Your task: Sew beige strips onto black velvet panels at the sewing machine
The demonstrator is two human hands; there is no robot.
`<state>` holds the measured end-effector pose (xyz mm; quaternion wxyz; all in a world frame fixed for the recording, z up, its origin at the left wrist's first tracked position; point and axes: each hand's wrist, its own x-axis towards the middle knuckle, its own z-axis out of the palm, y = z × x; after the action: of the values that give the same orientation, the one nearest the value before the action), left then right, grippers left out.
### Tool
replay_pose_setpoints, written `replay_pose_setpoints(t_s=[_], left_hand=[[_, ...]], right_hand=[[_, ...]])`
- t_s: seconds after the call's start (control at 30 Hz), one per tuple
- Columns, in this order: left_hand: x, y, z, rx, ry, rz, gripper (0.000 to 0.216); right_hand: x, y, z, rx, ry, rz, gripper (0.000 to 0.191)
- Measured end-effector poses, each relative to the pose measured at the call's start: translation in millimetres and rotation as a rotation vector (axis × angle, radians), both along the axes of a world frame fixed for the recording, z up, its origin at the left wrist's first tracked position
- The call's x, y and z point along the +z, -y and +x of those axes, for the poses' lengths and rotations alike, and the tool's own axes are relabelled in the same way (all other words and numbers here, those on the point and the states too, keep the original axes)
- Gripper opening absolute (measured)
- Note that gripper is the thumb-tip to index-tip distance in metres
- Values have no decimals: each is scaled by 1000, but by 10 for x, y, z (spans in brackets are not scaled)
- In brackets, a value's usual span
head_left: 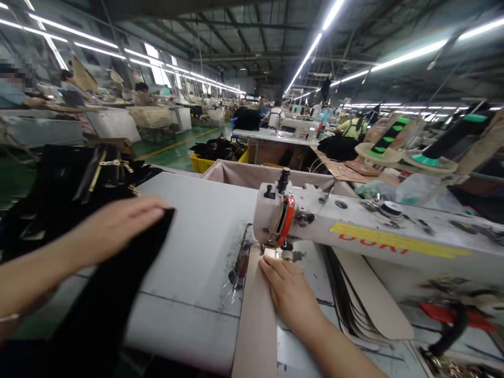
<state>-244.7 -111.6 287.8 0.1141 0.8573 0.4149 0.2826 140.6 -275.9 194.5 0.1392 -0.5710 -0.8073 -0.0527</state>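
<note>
My left hand [122,223], slightly blurred, grips the top edge of a black fabric piece [118,294], which hangs down over the table's left front. The sewing machine [283,215] stands in the middle, with a yellow tape strip on its arm. A long beige strip [258,315] runs from the front edge up to the machine's presser foot. On the right side of that strip, close to the foot, lies my right hand [293,299], fingers stretched out and flat. Under the machine arm, several rounded beige pieces [374,294] lie in a fanned stack.
Black pieces with zippers [106,168] are heaped at the left. Behind the table [197,210] are a beige cloth-lined bin [236,170] and a yellow crate [202,163] of dark pieces. Thread cones [389,136] stand back right. Other people work at tables farther off.
</note>
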Motion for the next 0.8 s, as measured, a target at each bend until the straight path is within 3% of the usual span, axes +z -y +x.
replay_pose_setpoints(t_s=[0.07,0.1,0.17,0.23,0.43,0.63,0.8], left_hand=[[-240,163,736,-309,-54,-213,36],[-364,231,1065,-387,-45,-273,35],[-584,331,1567,-394,-37,-284,27],[-735,393,1826,-366,-39,-244,24],[-831,451,1842,-327,3,-278,29],[-796,391,2031,-257,62,-404,12],[-723,316,2182,-319,-20,-407,10]], right_hand=[[0,21,-24,-19,-4,7,51],[2,29,-34,-26,-4,5,50],[7,36,-44,-35,-7,-6,47],[5,34,-45,-40,-10,-21,47],[-10,25,-49,-57,-20,-54,44],[-9,17,-38,-70,1,-31,55],[-25,18,-33,-61,33,12,54]])
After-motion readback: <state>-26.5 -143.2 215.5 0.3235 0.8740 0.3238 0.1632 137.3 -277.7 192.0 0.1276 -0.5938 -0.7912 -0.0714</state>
